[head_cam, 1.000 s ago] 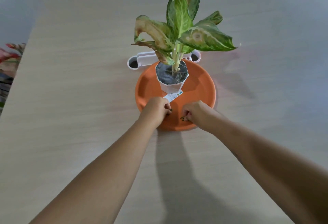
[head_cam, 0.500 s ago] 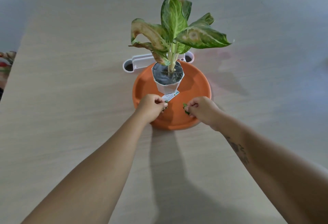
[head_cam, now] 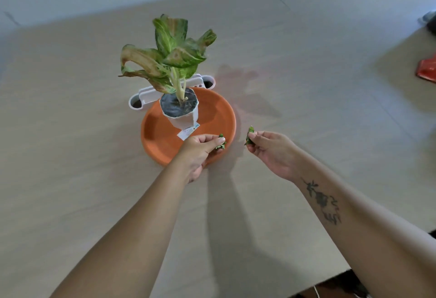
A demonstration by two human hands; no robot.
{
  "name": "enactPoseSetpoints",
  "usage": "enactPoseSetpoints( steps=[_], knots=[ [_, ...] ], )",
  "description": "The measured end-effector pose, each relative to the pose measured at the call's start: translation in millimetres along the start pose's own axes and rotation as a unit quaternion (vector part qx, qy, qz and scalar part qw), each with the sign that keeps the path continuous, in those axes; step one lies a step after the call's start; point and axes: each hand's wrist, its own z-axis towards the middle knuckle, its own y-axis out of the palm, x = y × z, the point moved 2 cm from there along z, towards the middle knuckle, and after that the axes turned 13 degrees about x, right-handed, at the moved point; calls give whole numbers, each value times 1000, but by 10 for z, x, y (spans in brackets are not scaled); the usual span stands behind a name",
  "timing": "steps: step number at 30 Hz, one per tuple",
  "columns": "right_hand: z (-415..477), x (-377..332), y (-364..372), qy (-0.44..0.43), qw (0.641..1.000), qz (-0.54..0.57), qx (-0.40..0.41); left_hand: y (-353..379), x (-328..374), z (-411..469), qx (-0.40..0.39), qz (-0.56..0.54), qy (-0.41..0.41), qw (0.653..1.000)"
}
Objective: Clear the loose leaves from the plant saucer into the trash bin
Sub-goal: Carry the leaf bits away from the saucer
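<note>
The left hand (head_cam: 200,149) pinches small green leaf scraps (head_cam: 221,144) over the round orange plastic saucer (head_cam: 162,132). The right hand (head_cam: 271,149), just right of the saucer, pinches another green leaf piece (head_cam: 249,135). No trash bin is visible.

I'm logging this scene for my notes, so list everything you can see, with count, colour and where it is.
Table: one, pale wood, fills the view.
Saucer: one, orange, centre.
Pot: one, white, in the saucer's far part, tag hanging at its front.
Plant: one, green with browned leaves, in the pot.
White holder: one, behind the saucer.
Red object: one, right edge, cut off.
Leaf bits: green, one clump in left hand, one in right.
Left hand: over the saucer's near rim.
Right hand: right of the saucer.
</note>
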Motion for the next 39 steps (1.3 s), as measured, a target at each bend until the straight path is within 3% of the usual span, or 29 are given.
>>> enactPoseSetpoints(
  steps=[11, 19, 24, 31, 39],
  knots=[
    [-870, -189, -1992, -29, 994, 87, 63, 1697, -640, -1134, -107, -27, -31, 993],
    [-1910, 165, -3831, -34, 972, 121, 198, 2930, -1677, -2283, -191, 54, -64, 978],
    [-2299, 481, -4575, -23, 946, 159, 282, 3419, -2185, -2753, -210, 105, -65, 970],
    [-2081, 1340, -5136, 31, 887, 197, 416, 3680, -3213, -2700, -185, 286, 2, 940],
    [-1469, 2210, -5634, 52, 883, 85, 459, 3856, -4260, -1958, -159, 324, -2, 933]
  ],
)
